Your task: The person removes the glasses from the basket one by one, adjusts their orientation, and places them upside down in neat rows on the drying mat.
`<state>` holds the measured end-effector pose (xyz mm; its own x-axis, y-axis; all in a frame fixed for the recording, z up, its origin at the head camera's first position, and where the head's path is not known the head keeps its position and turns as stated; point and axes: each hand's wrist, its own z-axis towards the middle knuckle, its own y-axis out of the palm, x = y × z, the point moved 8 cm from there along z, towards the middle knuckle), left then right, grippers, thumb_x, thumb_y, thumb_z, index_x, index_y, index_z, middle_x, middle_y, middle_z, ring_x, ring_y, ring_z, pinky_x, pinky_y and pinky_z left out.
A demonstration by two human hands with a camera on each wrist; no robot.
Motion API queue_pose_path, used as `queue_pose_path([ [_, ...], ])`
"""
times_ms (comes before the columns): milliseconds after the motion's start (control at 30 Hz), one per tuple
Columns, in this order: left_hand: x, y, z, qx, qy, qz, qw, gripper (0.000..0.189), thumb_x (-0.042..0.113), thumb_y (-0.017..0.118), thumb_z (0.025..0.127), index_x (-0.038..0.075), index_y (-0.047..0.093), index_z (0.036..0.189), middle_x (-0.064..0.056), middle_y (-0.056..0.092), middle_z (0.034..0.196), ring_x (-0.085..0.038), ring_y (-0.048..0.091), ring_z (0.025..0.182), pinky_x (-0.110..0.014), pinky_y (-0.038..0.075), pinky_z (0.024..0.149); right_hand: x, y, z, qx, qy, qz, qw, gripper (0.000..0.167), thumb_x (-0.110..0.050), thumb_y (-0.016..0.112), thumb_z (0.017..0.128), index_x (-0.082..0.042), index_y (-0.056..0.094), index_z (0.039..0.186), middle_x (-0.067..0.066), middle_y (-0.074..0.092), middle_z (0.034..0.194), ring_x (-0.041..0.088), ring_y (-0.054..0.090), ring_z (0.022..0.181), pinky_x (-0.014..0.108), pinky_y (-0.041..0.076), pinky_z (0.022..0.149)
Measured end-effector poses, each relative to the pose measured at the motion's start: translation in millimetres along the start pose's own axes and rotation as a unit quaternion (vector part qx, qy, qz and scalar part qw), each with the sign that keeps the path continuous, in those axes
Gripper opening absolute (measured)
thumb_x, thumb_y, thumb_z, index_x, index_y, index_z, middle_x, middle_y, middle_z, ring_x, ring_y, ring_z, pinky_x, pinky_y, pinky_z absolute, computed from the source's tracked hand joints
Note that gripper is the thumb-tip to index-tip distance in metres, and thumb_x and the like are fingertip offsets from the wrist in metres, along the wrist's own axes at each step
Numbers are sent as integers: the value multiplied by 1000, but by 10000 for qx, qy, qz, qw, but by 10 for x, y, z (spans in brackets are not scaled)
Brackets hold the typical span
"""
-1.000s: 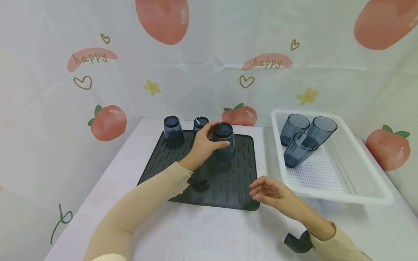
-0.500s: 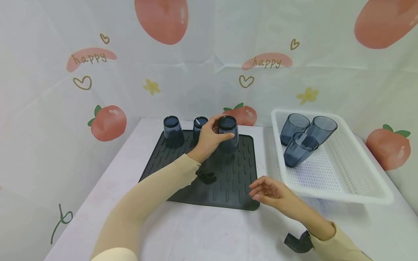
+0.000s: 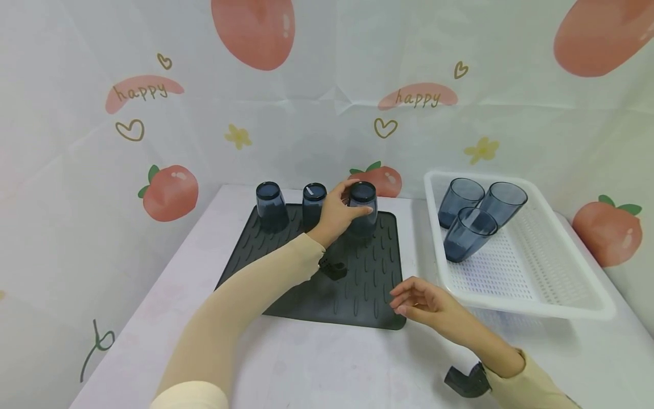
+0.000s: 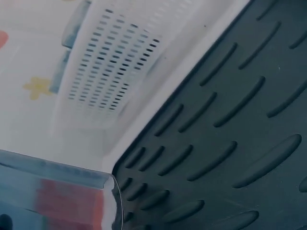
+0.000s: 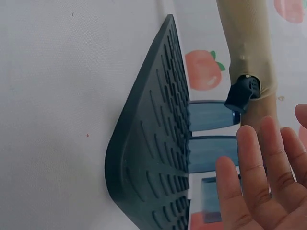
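My left hand [image 3: 337, 216] grips an upside-down blue drinking glass [image 3: 365, 224] over the back right of the black drying mat [image 3: 347, 307]. In the right wrist view a small gap shows between the rim of this glass [image 5: 209, 201] and the mat. Two more blue glasses stand upside down along the mat's back edge, one at the left corner [image 3: 271, 207] and one in the middle [image 3: 313, 213]. Beside the mat's front right corner my right hand [image 3: 421, 301] holds nothing, its fingers loosely bent.
A white perforated basket [image 3: 531, 309] sits to the right of the mat. Inside, at its left, three blue glasses lean mouth up: a back one [image 3: 460, 204], a right one [image 3: 503, 204] and a front one [image 3: 467, 236]. A printed cloth [image 3: 306, 142] hangs behind the table.
My left hand has carried the glass back and to the right over the mat, bringing it in line with the two standing glasses. The right hand has stayed still.
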<state>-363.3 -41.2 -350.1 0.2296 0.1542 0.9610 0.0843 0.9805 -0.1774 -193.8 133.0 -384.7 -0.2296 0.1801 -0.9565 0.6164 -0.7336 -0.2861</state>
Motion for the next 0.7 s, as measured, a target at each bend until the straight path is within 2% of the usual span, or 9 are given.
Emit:
queue_pose_path([
  [167, -52, 49, 23, -30, -31, 13, 10000, 71, 4, 77, 81, 9, 44, 143, -12, 52, 136, -24, 50, 128, -23, 40, 107, 5, -1, 3, 6, 13, 6, 10000, 32, -7, 56, 98, 13, 48, 121, 33, 58, 109, 13, 65, 98, 23, 53, 83],
  [700, -213, 81, 138, 182, -88, 15, 9998, 70, 5, 78, 80, 15, 47, 142, -9, 54, 133, -21, 53, 125, -30, 43, 106, 33, 3, 4, -7, -63, 52, 10000, 31, -5, 55, 97, 13, 48, 121, 33, 58, 108, 18, 66, 98, 23, 54, 83],
])
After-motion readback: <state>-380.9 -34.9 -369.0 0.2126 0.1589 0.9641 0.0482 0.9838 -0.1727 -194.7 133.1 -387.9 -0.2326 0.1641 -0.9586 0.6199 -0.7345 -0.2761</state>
